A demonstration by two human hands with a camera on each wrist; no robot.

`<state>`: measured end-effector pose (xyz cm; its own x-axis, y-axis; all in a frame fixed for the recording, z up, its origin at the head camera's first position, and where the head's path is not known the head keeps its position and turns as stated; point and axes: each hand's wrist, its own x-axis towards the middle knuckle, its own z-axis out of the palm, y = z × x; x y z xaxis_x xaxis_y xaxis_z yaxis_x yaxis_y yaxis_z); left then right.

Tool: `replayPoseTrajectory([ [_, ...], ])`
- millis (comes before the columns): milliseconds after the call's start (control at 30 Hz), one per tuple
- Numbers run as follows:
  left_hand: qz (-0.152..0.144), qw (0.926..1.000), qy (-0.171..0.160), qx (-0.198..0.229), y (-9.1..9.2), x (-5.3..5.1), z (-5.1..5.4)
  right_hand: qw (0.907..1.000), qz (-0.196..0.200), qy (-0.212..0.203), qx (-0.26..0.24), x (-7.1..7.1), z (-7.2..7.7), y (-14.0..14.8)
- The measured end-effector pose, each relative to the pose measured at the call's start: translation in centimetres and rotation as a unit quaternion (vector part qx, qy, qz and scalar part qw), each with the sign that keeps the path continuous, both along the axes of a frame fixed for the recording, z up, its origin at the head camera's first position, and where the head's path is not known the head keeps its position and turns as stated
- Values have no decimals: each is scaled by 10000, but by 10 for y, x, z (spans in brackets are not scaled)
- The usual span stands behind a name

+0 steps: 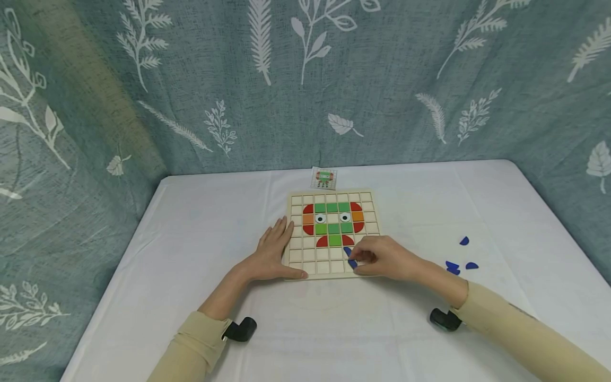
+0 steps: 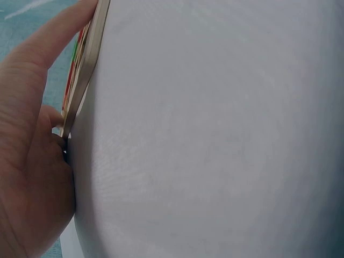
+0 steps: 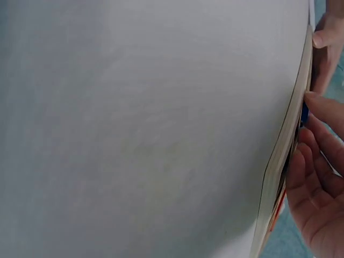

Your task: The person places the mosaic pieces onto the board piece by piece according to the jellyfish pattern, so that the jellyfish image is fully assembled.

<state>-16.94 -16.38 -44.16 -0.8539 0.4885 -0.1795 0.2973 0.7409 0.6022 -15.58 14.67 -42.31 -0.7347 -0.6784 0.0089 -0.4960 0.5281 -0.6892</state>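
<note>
A wooden grid board [image 1: 296, 255] lies on the table, with red, green and orange tiles and two eye tiles forming a face-like figure. My left hand [image 1: 274, 254] rests on its left edge, fingers straight, the thumb [image 2: 59, 37] along the near edge. At the board's lower right, my right hand [image 1: 384, 256] pinches a blue piece [image 1: 352, 263] between thumb and fingers; its shape is partly hidden. Just above that lies another blue piece [image 1: 347, 251], below the red tile [image 1: 347, 241].
Several loose blue pieces [image 1: 452, 268] lie on the white tablecloth [image 1: 420, 329] to the right, among them a blue quarter-round-looking one [image 1: 464, 241]. A small picture card [image 1: 324, 178] lies behind the board. A leaf-patterned curtain [image 1: 286, 106] hangs at the back.
</note>
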Motion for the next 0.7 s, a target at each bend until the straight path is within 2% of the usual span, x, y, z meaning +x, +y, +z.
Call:
replayPoseTrajectory([
  [433,-37,9999,77,-54,0,-1,-1,9998,24,188,13,-2,-2,-5],
  [567,-25,10000,69,-38,0,-1,-1,9997,-185,157,-46,0,1,2],
  [700,-11,10000,29,-35,0,-1,-2,9979,-596,237,2,5,6,26],
])
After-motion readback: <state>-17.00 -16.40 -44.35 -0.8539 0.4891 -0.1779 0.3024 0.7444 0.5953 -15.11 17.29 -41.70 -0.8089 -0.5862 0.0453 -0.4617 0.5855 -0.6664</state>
